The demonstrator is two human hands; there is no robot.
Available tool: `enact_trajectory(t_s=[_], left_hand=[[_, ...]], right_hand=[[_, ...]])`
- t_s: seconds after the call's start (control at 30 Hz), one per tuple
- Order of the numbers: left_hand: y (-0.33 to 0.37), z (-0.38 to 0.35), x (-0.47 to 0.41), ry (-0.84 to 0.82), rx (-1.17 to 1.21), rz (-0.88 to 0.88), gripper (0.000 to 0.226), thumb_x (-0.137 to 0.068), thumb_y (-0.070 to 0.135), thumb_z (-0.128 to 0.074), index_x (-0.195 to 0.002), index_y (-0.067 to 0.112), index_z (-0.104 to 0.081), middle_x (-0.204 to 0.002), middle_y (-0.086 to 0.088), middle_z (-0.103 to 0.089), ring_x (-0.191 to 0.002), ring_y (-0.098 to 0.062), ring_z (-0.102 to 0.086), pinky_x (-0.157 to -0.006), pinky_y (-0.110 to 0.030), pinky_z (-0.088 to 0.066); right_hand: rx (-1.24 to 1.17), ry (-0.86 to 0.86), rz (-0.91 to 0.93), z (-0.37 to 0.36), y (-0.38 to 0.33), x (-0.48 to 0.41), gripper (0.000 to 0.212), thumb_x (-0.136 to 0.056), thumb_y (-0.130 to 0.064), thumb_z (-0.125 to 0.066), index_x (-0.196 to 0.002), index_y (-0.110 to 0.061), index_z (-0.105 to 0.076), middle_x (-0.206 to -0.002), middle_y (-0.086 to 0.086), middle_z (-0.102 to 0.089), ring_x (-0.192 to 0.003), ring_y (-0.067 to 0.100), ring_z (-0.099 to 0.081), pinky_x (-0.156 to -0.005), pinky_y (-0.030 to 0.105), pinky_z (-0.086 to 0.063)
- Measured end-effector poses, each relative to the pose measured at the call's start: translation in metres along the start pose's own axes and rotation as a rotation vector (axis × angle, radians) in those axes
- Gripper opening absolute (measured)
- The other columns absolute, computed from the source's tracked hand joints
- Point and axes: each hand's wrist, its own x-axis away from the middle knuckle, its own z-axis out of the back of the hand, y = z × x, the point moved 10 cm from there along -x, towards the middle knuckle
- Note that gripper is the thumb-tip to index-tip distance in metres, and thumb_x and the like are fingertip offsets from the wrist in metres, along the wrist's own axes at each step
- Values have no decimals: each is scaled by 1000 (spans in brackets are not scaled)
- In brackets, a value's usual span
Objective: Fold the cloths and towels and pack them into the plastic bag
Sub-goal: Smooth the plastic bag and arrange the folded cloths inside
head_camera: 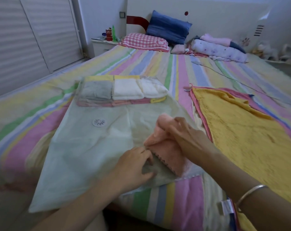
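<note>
A bed [158,67] covered in a pastel striped sheet is seen filling most of the view. A large clear plastic bag [84,147] is laid flat on it, its far end packed with folded towels [123,91]: a grey one on the left, two cream ones to its right, and pink ones underneath. A round white valve [99,122] is set in the bag's upper face, nearer than the towels. To the right of the bag, a yellow towel [241,130] with a pink border is spread out unfolded on the sheet. At the head of the bed, a blue pillow [169,28] is propped up behind a pink checked pillow [144,41], and a bundle of bedding [218,47] is heaped to the right.

At the near end of the bag, a folded pink cloth [166,150] is held in the right hand [188,134], whose fingers are wrapped over it from above; the cloth's far end is raised and its near end is lying on the bag's corner. The left hand [134,165] is placed just beside the cloth, its fingertips pinched on the bag's edge. A silver bangle [249,192] is worn on the right wrist.
</note>
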Motion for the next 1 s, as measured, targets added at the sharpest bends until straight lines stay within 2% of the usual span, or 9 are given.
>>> enact_trajectory(t_s=[0.17,0.23,0.3,0.4,0.53,0.63,0.77,0.87,1.0], left_hand=[[-14,-8,15,-120,-150,-19,53,-57,68,-56,-96,33,-54,-103,12,-46,-100,-10,-44,-82,-28,-38],[-15,-7,19,-130,-195,-37,56,-56,68,-54,-99,32,-55,-106,11,-47,-103,-12,-45,-79,-27,-33],[-14,-7,22,-144,-237,-58,60,-56,69,-51,-102,31,-54,-109,10,-48,-105,-13,-45,-78,-26,-28],[-9,-9,23,-161,-271,-83,51,-68,62,-59,-107,30,-53,-113,9,-51,-108,-15,-46,-84,-28,-32],[-5,-5,25,-201,-206,-86,35,-77,49,-64,-105,30,-59,-114,10,-55,-108,-15,-49,-88,-31,-41],[3,-4,27,-159,-252,-125,24,-73,41,-54,-89,25,-60,-99,6,-61,-94,-20,-60,-70,-32,-48],[14,-3,30,-23,-370,-141,16,-62,36,-42,-67,24,-51,-67,8,-58,-59,-16,-60,-44,-21,-29],[6,5,30,48,-266,-77,15,-69,35,-45,-72,23,-52,-71,7,-62,-67,-18,-61,-50,-26,-38],[-15,16,29,5,-42,97,31,-76,47,-38,-86,30,-62,-97,15,-71,-87,-9,-64,-76,-33,-51]], right_hand=[[147,35,72,-5,-36,-2,36,-88,-17,-47,-120,-21,-63,-153,19,-29,-104,28,-59,-59,34,-46],[164,17,64,-12,-45,-2,44,-93,-25,-31,-128,-15,-56,-157,19,-17,-115,31,-51,-83,42,-48],[173,-56,-42,-18,-44,1,68,-92,-54,-15,-138,-13,-45,-158,17,-11,-127,35,-39,-105,56,-30],[234,-107,-135,-28,-45,6,92,-80,-81,-29,-146,-17,-34,-160,15,3,-140,45,-14,-107,71,-5],[251,-133,-233,-35,-38,11,81,-79,-72,-48,-144,-25,-36,-158,18,16,-140,53,4,-106,73,-2],[220,-125,-294,-41,-26,8,71,-80,-61,-54,-140,-26,-40,-157,20,13,-139,54,1,-106,72,-6],[183,-152,-381,-55,-8,4,84,-74,-68,-55,-142,-25,-31,-158,21,6,-140,53,-4,-106,72,-7],[143,-110,-408,-57,1,2,75,-76,-65,-55,-135,-24,-34,-156,21,-9,-136,49,-22,-103,65,-24],[8,-13,-358,-49,22,1,57,-80,-51,-58,-130,-27,-44,-132,8,-43,-113,32,-48,-86,42,-41]])
